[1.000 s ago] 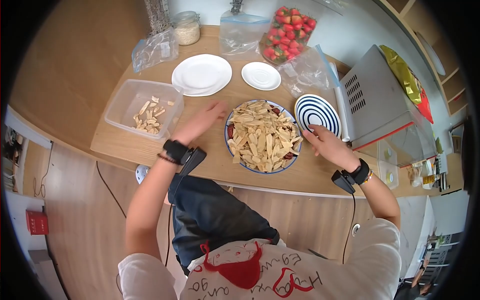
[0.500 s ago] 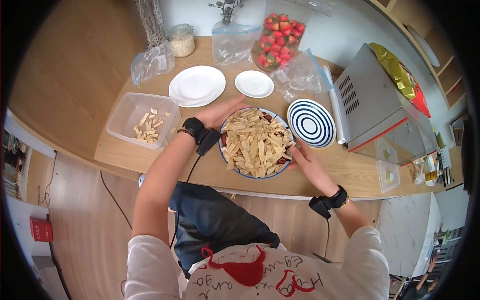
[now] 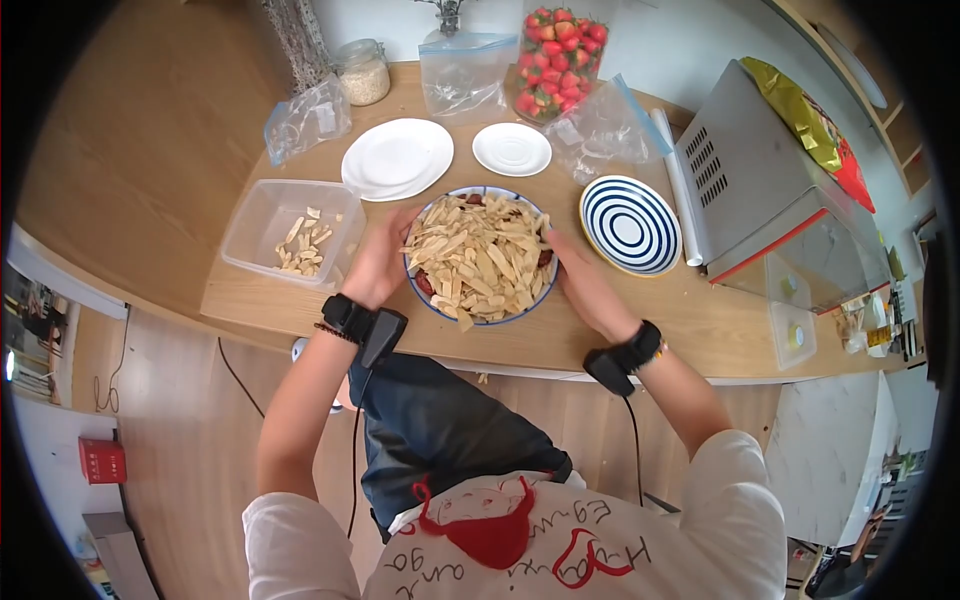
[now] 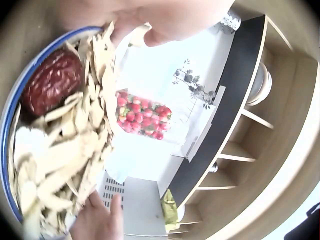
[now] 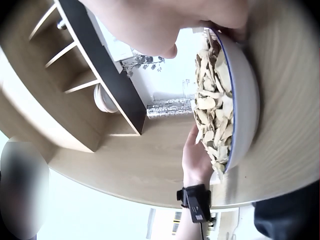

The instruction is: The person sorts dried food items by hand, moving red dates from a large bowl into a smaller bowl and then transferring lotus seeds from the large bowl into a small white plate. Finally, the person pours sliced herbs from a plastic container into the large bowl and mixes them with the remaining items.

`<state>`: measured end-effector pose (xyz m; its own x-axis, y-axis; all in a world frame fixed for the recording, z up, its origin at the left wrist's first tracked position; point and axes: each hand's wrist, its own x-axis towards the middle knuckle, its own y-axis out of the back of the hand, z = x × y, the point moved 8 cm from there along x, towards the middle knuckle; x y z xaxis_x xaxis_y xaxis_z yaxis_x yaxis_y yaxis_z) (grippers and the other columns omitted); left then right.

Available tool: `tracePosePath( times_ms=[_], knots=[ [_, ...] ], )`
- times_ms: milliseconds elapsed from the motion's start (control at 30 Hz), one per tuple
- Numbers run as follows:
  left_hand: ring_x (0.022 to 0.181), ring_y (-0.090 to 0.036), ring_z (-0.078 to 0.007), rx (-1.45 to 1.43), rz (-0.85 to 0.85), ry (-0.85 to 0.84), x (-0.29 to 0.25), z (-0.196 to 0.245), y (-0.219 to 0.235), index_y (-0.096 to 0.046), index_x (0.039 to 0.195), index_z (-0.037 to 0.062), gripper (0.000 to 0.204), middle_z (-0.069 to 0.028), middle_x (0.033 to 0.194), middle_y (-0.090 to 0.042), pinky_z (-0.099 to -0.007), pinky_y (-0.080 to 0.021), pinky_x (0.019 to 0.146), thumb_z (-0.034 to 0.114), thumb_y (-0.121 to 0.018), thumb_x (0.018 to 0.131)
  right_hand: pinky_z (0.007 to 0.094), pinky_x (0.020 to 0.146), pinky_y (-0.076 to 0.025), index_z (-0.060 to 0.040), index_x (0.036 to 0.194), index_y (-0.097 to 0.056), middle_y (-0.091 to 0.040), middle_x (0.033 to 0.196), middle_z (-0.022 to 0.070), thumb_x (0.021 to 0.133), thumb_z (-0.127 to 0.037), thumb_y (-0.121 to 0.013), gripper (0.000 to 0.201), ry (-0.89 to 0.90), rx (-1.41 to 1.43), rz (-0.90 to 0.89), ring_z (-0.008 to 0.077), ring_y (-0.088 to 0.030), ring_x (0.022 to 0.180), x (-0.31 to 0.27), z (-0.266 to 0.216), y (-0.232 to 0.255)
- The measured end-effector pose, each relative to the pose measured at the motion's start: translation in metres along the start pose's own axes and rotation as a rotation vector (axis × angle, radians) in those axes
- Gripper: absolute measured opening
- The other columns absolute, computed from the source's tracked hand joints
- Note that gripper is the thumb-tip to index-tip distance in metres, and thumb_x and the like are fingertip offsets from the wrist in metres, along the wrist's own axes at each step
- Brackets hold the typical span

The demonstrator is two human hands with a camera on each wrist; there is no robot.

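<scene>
A white bowl with a blue rim (image 3: 505,320) (image 5: 247,100) is heaped with pale dried slices (image 3: 480,255) (image 4: 67,160); dark red dates (image 4: 52,82) show near its edge. At the bowl's left side, the left hand (image 3: 382,262) (image 5: 197,159) grips it, thumb by the rim. The right hand (image 3: 590,288) (image 4: 100,221) holds the opposite side, its fingertips partly hidden by the bowl. A clear plastic box (image 3: 240,238) with a few slices inside stands left of the left hand.
Behind the bowl lie a large white plate (image 3: 398,158) and a small one (image 3: 511,150). A blue-striped plate (image 3: 630,226) is at the right, beside a grey appliance (image 3: 735,165). Strawberries (image 3: 560,62), clear bags (image 3: 608,130) and a jar (image 3: 362,75) stand farther back.
Both hands have come in from apart to the bowl's sides. The bowl has shifted left with them, away from the striped plate and closer to the plastic box.
</scene>
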<state>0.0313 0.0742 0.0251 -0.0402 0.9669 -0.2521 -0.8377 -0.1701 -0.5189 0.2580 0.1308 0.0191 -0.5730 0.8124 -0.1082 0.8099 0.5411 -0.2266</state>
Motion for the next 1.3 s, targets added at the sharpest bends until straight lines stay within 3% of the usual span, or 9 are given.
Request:
tracePosePath(
  times_ms=[67, 167, 267, 433, 600, 800, 933, 1067, 1300],
  knots=[
    [0.121, -0.045, -0.0222, -0.121, 0.130, 0.012, -0.009, 0.000, 0.006, -0.035, 0.134, -0.0051, 0.058, -0.0138, 0.133, -0.046, -0.0346, -0.033, 0.104, 0.040, -0.029, 0.097, 0.0255, 0.095, -0.034, 0.0013, 0.125, -0.046, -0.053, 0.119, 0.0068, 0.096, -0.038, -0.043, 0.049, -0.057, 0.239, -0.086, 0.0138, -0.046, 0.111, 0.016, 0.001, -0.021],
    [0.119, -0.046, -0.0236, -0.101, 0.188, -0.113, -0.014, 0.008, 0.007, -0.037, 0.132, -0.0070, 0.057, -0.0148, 0.130, -0.048, -0.0356, -0.033, 0.103, 0.037, -0.029, 0.096, 0.0296, 0.099, -0.037, -0.0016, 0.126, -0.045, -0.051, 0.126, 0.0082, 0.096, -0.037, -0.042, 0.046, -0.035, 0.281, -0.139, 0.0165, -0.049, 0.114, 0.034, -0.012, -0.034],
    [0.118, -0.047, -0.0258, -0.176, 0.265, -0.103, -0.023, 0.013, 0.009, -0.037, 0.131, -0.0072, 0.058, -0.0172, 0.128, -0.049, -0.0373, -0.034, 0.103, 0.038, -0.026, 0.096, 0.0311, 0.099, -0.038, -0.0013, 0.128, -0.042, -0.051, 0.128, 0.0089, 0.096, -0.038, -0.043, 0.048, -0.093, 0.288, -0.185, 0.0167, -0.050, 0.114, 0.044, -0.021, -0.044],
    [0.118, -0.046, -0.0283, -0.160, 0.253, -0.179, -0.023, 0.045, 0.006, -0.035, 0.131, -0.0096, 0.061, -0.0194, 0.126, -0.049, -0.0395, -0.032, 0.104, 0.040, -0.030, 0.095, 0.0316, 0.098, -0.039, -0.0008, 0.128, -0.042, -0.051, 0.128, 0.0080, 0.097, -0.037, -0.042, 0.048, -0.045, 0.224, -0.186, 0.0164, -0.051, 0.113, 0.063, -0.044, -0.045],
    [0.119, -0.045, -0.0301, -0.155, 0.225, -0.220, -0.022, 0.098, -0.024, -0.031, 0.132, -0.0110, 0.062, -0.0219, 0.129, -0.046, -0.0421, -0.032, 0.104, 0.038, -0.032, 0.094, 0.0307, 0.095, -0.043, 0.0001, 0.127, -0.042, -0.052, 0.126, 0.0090, 0.095, -0.036, -0.045, 0.048, 0.092, 0.197, -0.285, 0.0158, -0.052, 0.111, 0.075, -0.112, -0.053],
    [0.120, -0.044, -0.0313, -0.163, 0.158, -0.241, -0.015, 0.131, -0.058, -0.030, 0.132, -0.0113, 0.060, -0.0231, 0.129, -0.044, -0.0436, -0.033, 0.104, 0.036, -0.031, 0.095, 0.0297, 0.091, -0.046, -0.0003, 0.119, -0.048, -0.056, 0.119, 0.0065, 0.096, -0.029, -0.046, 0.037, 0.148, 0.121, -0.158, 0.0153, -0.055, 0.105, 0.067, -0.169, -0.044],
    [0.120, -0.045, -0.0314, -0.201, 0.139, -0.180, -0.005, 0.113, -0.059, -0.033, 0.129, -0.0119, 0.060, -0.0231, 0.128, -0.046, -0.0438, -0.033, 0.104, 0.038, -0.029, 0.095, 0.0296, 0.092, -0.045, 0.0000, 0.120, -0.047, -0.055, 0.121, 0.0067, 0.095, -0.029, -0.047, 0.038, 0.204, 0.164, -0.131, 0.0156, -0.055, 0.107, 0.072, -0.157, -0.027],
    [0.121, -0.044, -0.0314, -0.202, 0.023, -0.108, 0.010, 0.069, -0.045, -0.034, 0.130, -0.0108, 0.066, -0.0217, 0.130, -0.046, -0.0435, -0.030, 0.105, 0.044, -0.023, 0.095, 0.0284, 0.093, -0.042, 0.0018, 0.120, -0.048, -0.055, 0.121, 0.0075, 0.096, -0.030, -0.046, 0.040, 0.128, 0.184, -0.102, 0.0156, -0.053, 0.108, 0.062, -0.100, -0.009],
    [0.121, -0.044, -0.0286, -0.228, 0.149, -0.089, 0.001, 0.004, -0.032, -0.029, 0.134, -0.0098, 0.071, -0.0203, 0.130, -0.046, -0.0403, -0.031, 0.105, 0.049, -0.024, 0.094, 0.0284, 0.081, -0.045, -0.0009, 0.110, -0.056, -0.062, 0.101, 0.0053, 0.095, -0.027, -0.043, 0.033, 0.036, 0.182, -0.075, 0.0134, -0.057, 0.091, 0.051, -0.020, 0.011]
  ],
)
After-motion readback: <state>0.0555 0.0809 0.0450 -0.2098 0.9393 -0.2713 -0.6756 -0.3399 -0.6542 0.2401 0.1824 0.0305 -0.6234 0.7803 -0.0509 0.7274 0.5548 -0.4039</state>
